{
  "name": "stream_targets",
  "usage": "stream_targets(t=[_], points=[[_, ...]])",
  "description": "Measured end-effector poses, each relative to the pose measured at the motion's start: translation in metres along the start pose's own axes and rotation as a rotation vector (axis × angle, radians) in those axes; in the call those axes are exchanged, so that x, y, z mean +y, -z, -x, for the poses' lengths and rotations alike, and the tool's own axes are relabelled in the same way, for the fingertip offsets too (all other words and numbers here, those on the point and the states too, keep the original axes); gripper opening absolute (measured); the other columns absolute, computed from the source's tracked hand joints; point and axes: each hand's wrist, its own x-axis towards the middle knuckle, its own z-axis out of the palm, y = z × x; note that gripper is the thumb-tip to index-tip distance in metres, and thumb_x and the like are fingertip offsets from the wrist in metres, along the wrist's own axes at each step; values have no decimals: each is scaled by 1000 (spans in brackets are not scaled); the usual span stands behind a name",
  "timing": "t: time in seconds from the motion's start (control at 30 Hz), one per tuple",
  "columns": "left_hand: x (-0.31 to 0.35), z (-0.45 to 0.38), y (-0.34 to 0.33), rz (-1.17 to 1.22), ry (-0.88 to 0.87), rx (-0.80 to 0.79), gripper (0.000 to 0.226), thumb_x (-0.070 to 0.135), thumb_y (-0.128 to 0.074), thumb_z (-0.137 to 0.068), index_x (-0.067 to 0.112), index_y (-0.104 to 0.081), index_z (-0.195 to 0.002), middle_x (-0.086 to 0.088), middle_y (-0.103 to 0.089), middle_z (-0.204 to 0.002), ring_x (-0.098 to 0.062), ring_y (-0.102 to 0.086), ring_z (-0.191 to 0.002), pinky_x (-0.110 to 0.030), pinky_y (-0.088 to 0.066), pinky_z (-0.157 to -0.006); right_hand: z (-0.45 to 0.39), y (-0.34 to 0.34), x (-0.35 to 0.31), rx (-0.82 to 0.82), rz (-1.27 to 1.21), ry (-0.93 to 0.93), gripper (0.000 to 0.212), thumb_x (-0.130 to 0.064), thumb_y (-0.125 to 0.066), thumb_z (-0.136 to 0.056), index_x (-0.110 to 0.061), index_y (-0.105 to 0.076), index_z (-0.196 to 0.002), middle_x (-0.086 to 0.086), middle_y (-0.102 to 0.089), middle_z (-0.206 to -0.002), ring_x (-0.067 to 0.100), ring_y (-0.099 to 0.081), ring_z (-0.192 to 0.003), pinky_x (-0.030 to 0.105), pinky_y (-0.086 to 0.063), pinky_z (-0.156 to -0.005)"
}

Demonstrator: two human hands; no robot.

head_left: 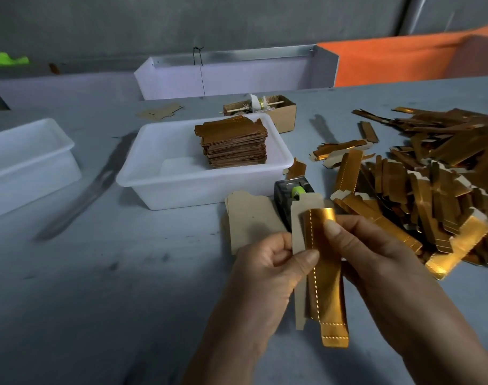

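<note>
One gold foil blank (pixel 326 284) is held above the worktop (pixel 112 287) between two hands, standing lengthwise from twelve to six o'clock, its shiny side towards the camera and a brown card flap showing along its nine o'clock edge. The left hand (pixel 267 263) grips it from nine o'clock, thumb pressed across the dashed crease and fingers curled behind. The right hand (pixel 376 254) grips it from three o'clock, thumb laid on the upper gold panel and fingers folded behind. The blank's lower tab hangs free below both hands at six o'clock. There are two white tubs: the nearer tub (pixel 181 190), at eleven o'clock from the hands, holds one neat stack of blanks (pixel 234 143) in its far right corner, and the second tub (pixel 23 168) sits well apart at nine o'clock. One loose heap of gold blanks (pixel 431 179), too many to count, spreads at two o'clock. One tape dispenser (pixel 285 197) stands just beyond the hands at twelve o'clock, beside one flat brown card (pixel 251 220). One cardboard box (pixel 285 113) sits behind the nearer tub.
</note>
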Motion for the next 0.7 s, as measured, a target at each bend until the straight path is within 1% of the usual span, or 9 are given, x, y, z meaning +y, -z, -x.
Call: stream_targets(t=[0.07, 0.13, 0.27, 0.33, 0.4, 0.43, 0.53, 0.6, 0.7], points=[[2, 1, 0, 32, 2, -17, 14, 26, -63, -89, 25, -69, -101, 10, -75, -94, -4, -70, -90, -20, -52, -76, -1, 1, 0, -4, -3, 7, 32, -45, -56, -65, -23, -72, -83, -5, -69, -78, 8, -65, -78, 29, -46, -75], [1, 2, -2, 70, 23, -20, 16, 25, -65, -87, 27, -69, -102, 12, -75, -95, -1, -69, -90, -16, -51, -74, -2, 2, 1, 31, 9, 17, 32, -41, -55, -66, -18, -71, -82, -6, -69, -76, 7, -65, -75, 26, -45, -71], [-2, 3, -10, 104, 31, 17, 19, 14, -68, -85, 23, -67, -103, 7, -76, -94, -9, -71, -89, -25, -54, -78, -1, -2, 3, 102, -13, 38, 31, -40, -53, -69, -20, -69, -85, -8, -68, -74, 4, -64, -71, 24, -44, -67], [-2, 3, -13, 93, 9, 53, 17, 12, -69, -85, 24, -68, -97, 7, -76, -88, -8, -72, -84, -22, -55, -73, 1, -5, 2, 109, -40, 43, 29, -41, -56, -67, -23, -69, -85, -8, -68, -74, 3, -64, -69, 19, -48, -59], [-1, 3, -14, 102, -3, 69, 15, 12, -68, -85, 24, -68, -95, 7, -76, -86, -7, -72, -81, -16, -54, -66, 2, -9, 1, 107, -61, 56, 29, -40, -61, -64, -22, -70, -85, -6, -69, -73, 2, -64, -66, 12, -47, -50], [-1, 3, -14, 105, -7, 68, 13, 15, -67, -86, 23, -69, -96, 7, -76, -86, -6, -72, -81, -14, -53, -65, 2, -10, 0, 113, -68, 64, 28, -38, -62, -63, -22, -70, -84, -4, -69, -73, 4, -64, -66, 10, -47, -50], [0, 3, -15, 105, -15, 101, 10, 22, -67, -86, 24, -71, -95, 7, -76, -86, -7, -71, -82, -19, -54, -70, 0, -11, 1, 143, -90, 79, 25, -35, -63, -63, -22, -71, -82, 0, -69, -77, 9, -65, -72, 9, -47, -52], [-2, 2, -16, 99, -17, 190, 9, 20, -72, -82, 25, -71, -89, 8, -75, -82, -6, -71, -79, -18, -54, -68, -1, -11, 4, 161, -99, 73, 21, -34, -63, -65, -22, -71, -80, 0, -69, -78, 11, -65, -74, 15, -49, -56], [-8, 0, -23, 62, -30, 354, 15, 16, -78, -77, 24, -68, -83, 6, -73, -78, -8, -70, -73, -16, -53, -60, -3, -11, 10, 166, -124, 31, 19, -34, -63, -69, -23, -72, -82, 3, -70, -81, 22, -66, -85, 38, -53, -76]])
